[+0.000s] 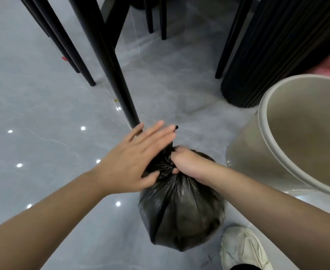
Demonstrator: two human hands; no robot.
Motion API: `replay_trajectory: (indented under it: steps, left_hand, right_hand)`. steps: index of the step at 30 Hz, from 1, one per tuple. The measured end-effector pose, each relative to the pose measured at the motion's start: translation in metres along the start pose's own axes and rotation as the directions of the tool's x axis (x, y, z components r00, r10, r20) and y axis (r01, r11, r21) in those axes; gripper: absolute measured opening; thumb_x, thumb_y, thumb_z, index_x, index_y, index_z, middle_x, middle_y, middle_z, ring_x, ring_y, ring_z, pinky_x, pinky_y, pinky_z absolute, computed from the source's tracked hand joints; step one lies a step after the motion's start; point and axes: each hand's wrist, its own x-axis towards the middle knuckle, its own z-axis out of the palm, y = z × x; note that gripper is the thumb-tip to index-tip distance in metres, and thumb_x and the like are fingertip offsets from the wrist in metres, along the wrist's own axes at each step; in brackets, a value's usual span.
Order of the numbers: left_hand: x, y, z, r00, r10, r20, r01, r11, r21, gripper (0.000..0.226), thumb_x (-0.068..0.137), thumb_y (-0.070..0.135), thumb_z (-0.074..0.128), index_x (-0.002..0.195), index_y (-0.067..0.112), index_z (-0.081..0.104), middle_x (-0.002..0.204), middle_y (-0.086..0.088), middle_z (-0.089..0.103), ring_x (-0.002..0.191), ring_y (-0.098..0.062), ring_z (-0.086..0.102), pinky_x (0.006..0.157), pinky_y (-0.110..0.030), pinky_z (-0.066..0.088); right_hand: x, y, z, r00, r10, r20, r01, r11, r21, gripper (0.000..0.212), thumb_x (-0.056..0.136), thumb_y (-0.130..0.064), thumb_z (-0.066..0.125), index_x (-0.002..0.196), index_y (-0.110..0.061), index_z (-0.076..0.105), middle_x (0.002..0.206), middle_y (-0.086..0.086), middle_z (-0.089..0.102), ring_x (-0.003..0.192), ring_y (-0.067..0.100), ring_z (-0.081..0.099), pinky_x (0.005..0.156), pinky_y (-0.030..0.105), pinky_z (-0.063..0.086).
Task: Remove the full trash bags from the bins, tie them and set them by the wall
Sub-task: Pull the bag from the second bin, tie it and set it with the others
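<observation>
My right hand clamped on bag neck, lower centre; loose tail runs up-frame under my left hand, fingers spread, gripping nothing.

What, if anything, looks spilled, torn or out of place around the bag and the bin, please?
Nothing looks spilled or torn. The black trash bag sits intact on the floor, its neck gripped by the right hand. The only oddity is the beige bin beside it, tilted off upright and apparently without a liner.
</observation>
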Motion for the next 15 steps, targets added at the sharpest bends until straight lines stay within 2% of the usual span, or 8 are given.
replay_trajectory:
  steps: [2, 3, 5, 7, 8, 10, 12, 15]
  left_hand:
    - [0.000, 0.000, 0.010, 0.989, 0.063, 0.136, -0.077, 0.992, 0.100, 0.091, 0.075, 0.043, 0.060, 0.150, 0.016, 0.015, 0.155, 0.001, 0.027, 0.146, -0.017, 0.015, 0.118, -0.049, 0.011]
    - [0.001, 0.000, 0.015, 0.984, 0.036, 0.174, -0.060, 0.989, 0.135, 0.091, 0.075, 0.042, 0.061, 0.150, 0.014, 0.018, 0.147, -0.001, 0.041, 0.142, -0.017, 0.027, 0.117, -0.049, 0.011]
    - [0.002, -0.002, 0.025, 0.982, -0.039, 0.185, 0.010, 0.987, 0.158, 0.073, 0.074, 0.033, 0.060, 0.140, 0.012, 0.037, 0.112, 0.001, 0.064, 0.111, -0.017, 0.057, 0.114, -0.044, 0.020]
    - [0.005, -0.002, 0.026, 0.982, -0.099, 0.159, 0.084, 0.991, 0.101, 0.029, 0.075, 0.027, 0.043, 0.100, 0.022, 0.057, 0.077, 0.008, 0.062, 0.075, -0.016, 0.061, 0.099, -0.035, 0.032]
    - [0.007, -0.002, 0.025, 0.973, -0.142, 0.182, 0.137, 0.990, 0.042, 0.017, 0.073, 0.026, 0.035, 0.078, 0.028, 0.052, 0.066, 0.011, 0.055, 0.061, -0.014, 0.054, 0.089, -0.032, 0.036]
    - [0.009, 0.002, 0.021, 0.929, -0.244, 0.279, 0.285, 0.951, -0.117, 0.016, 0.071, 0.023, 0.032, 0.059, 0.034, 0.036, 0.054, 0.011, 0.044, 0.050, -0.007, 0.041, 0.071, -0.028, 0.038]
    - [0.011, 0.003, 0.014, 0.817, -0.384, 0.431, 0.547, 0.751, -0.369, 0.027, 0.078, 0.018, 0.038, 0.054, 0.029, 0.043, 0.049, 0.009, 0.045, 0.047, -0.005, 0.043, 0.057, -0.025, 0.038]
    - [0.014, 0.002, 0.003, 0.643, -0.465, 0.609, 0.761, 0.296, -0.577, 0.029, 0.088, 0.006, 0.042, 0.064, 0.014, 0.057, 0.046, 0.007, 0.050, 0.041, -0.006, 0.046, 0.043, -0.019, 0.037]
  right_hand:
    - [-0.003, 0.000, -0.001, 0.998, -0.045, 0.041, 0.050, 0.991, -0.125, 0.027, 0.094, -0.017, 0.035, 0.109, -0.015, 0.058, 0.086, 0.010, 0.067, 0.068, 0.017, 0.057, 0.071, 0.030, 0.049]
    - [-0.005, -0.001, -0.002, 0.997, -0.046, 0.060, 0.054, 0.988, -0.144, 0.029, 0.094, -0.016, 0.035, 0.113, -0.018, 0.056, 0.093, 0.012, 0.068, 0.073, 0.018, 0.059, 0.077, 0.032, 0.051]
    - [-0.009, -0.001, -0.003, 0.994, -0.036, 0.103, 0.043, 0.997, -0.070, 0.025, 0.094, -0.012, 0.035, 0.093, -0.017, 0.059, 0.077, 0.004, 0.064, 0.070, 0.013, 0.058, 0.077, 0.032, 0.052]
    - [-0.013, -0.001, -0.006, 0.986, -0.052, 0.159, 0.050, 0.999, 0.016, 0.027, 0.093, -0.009, 0.037, 0.068, -0.015, 0.047, 0.052, -0.009, 0.046, 0.050, 0.004, 0.044, 0.058, 0.024, 0.040]
    - [-0.013, 0.002, -0.007, 0.980, -0.076, 0.185, 0.076, 0.997, 0.007, 0.026, 0.093, -0.011, 0.039, 0.067, -0.015, 0.042, 0.048, -0.009, 0.039, 0.046, 0.006, 0.037, 0.055, 0.025, 0.031]
    - [-0.015, 0.006, -0.010, 0.967, -0.124, 0.223, 0.140, 0.989, -0.055, 0.023, 0.092, -0.026, 0.043, 0.071, -0.017, 0.044, 0.053, -0.007, 0.040, 0.054, 0.012, 0.036, 0.061, 0.031, 0.029]
    - [-0.018, 0.009, -0.015, 0.957, -0.157, 0.245, 0.195, 0.971, -0.139, 0.023, 0.089, -0.039, 0.049, 0.081, -0.018, 0.051, 0.062, -0.009, 0.050, 0.062, 0.011, 0.044, 0.067, 0.033, 0.036]
    - [-0.020, 0.012, -0.028, 0.927, -0.261, 0.270, 0.324, 0.919, -0.224, 0.012, 0.093, -0.033, 0.053, 0.093, -0.023, 0.060, 0.075, -0.011, 0.058, 0.072, 0.006, 0.053, 0.075, 0.031, 0.045]
